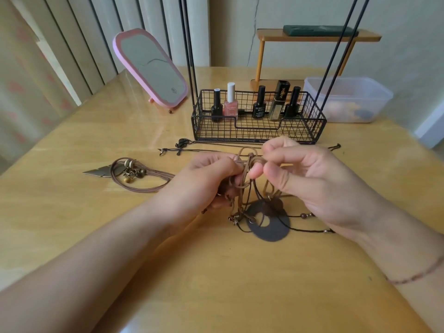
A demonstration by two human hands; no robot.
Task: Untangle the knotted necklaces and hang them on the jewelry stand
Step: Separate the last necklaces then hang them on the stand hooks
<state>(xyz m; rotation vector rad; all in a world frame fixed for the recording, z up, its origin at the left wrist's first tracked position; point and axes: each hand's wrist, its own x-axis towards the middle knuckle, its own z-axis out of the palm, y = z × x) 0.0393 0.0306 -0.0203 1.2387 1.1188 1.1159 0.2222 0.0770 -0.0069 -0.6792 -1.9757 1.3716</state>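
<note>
A tangle of brown cord necklaces point(247, 169) hangs between my two hands above the wooden table point(216, 272). My left hand point(206, 181) grips the bunched cords from the left. My right hand point(305, 179) pinches a tan loop at the top of the knot. A dark round pendant with a hole point(269, 224) lies on the table under the cords. The black wire jewelry stand point(258, 118) rises behind my hands, its thin uprights running out of the top of the view.
A brown cord necklace with a metal leaf and beads point(129, 174) lies at the left. Two thin dark necklaces point(187, 146) lie in front of the stand. Nail polish bottles point(254, 103) fill its basket. A pink mirror point(150, 68), clear tub point(348, 99) and wooden shelf point(317, 37) stand behind.
</note>
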